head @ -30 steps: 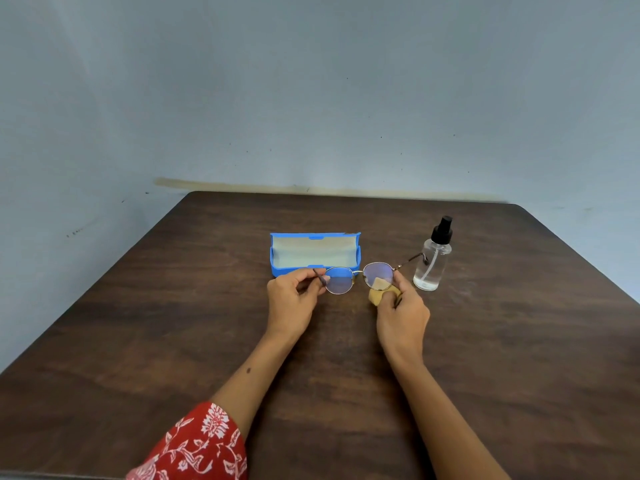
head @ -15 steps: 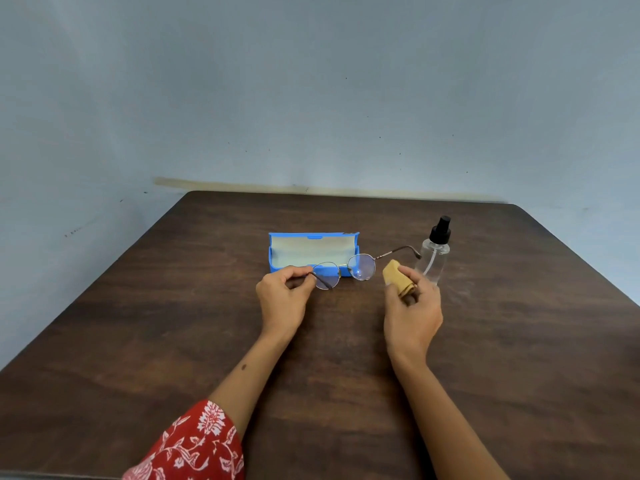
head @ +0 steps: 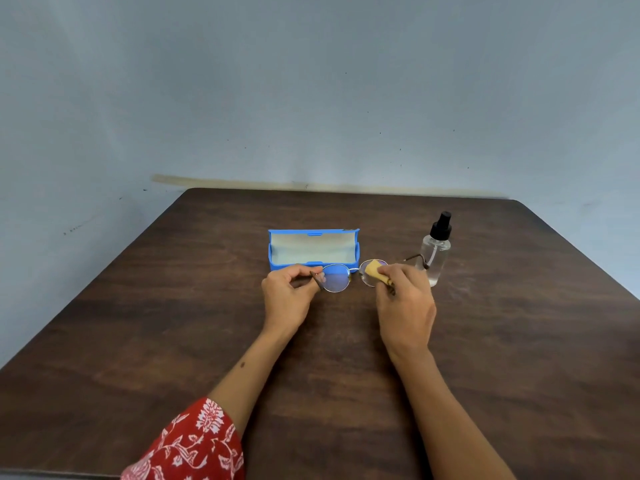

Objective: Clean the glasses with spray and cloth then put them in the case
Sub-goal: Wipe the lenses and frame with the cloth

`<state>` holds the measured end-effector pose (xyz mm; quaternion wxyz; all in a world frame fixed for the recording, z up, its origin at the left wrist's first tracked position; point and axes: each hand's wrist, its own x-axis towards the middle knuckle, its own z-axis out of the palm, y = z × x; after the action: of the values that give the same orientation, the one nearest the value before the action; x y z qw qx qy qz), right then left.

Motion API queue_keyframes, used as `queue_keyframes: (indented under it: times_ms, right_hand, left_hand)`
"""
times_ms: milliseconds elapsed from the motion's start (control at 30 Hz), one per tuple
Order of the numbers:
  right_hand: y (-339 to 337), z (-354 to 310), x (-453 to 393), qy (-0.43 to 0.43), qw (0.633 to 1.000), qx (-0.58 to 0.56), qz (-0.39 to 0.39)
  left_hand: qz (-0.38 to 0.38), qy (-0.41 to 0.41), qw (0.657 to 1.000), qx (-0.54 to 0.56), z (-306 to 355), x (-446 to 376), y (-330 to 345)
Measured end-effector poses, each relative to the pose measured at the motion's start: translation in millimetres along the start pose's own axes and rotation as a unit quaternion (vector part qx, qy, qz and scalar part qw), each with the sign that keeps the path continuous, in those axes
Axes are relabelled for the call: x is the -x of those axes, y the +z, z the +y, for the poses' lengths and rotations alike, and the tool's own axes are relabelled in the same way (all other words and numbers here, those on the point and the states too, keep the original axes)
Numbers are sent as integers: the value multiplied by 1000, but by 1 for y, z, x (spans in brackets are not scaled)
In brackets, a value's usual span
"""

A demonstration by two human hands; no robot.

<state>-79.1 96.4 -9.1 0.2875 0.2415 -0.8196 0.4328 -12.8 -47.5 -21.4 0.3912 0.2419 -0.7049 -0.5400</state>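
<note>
Round wire-framed glasses (head: 337, 278) hang just above the table, in front of the open blue case (head: 313, 249). My left hand (head: 289, 294) pinches the frame at its left end. My right hand (head: 405, 303) holds a small tan cloth (head: 375, 270) pressed on the right lens. The right temple arm sticks out toward the clear spray bottle (head: 435, 252) with a black nozzle, which stands upright just right of my right hand.
A dark wooden table (head: 173, 323) stands against a pale blue-grey wall. The case's lid stands up at the back, showing a cream lining. A red patterned sleeve (head: 194, 445) covers my left upper arm.
Half a second ago the cloth was off the glasses, near the bottle. My right hand has brought it back onto the right lens, and the glasses have come slightly nearer to me.
</note>
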Motion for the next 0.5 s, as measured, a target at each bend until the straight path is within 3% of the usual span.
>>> queue_keyframes:
  times_ms: [200,333,500]
  right_hand:
    - [6,5,5,-9,990,54,-128]
    - [7,3,6,-19,989,39,-139]
    - [5,8,4,28,995,27,-97]
  left_hand:
    - [4,4,1000,-6,0,1,0]
    - [13,6,1000,-12,-1,-1,-2]
    - [17,1,1000,-16,1,0,-2]
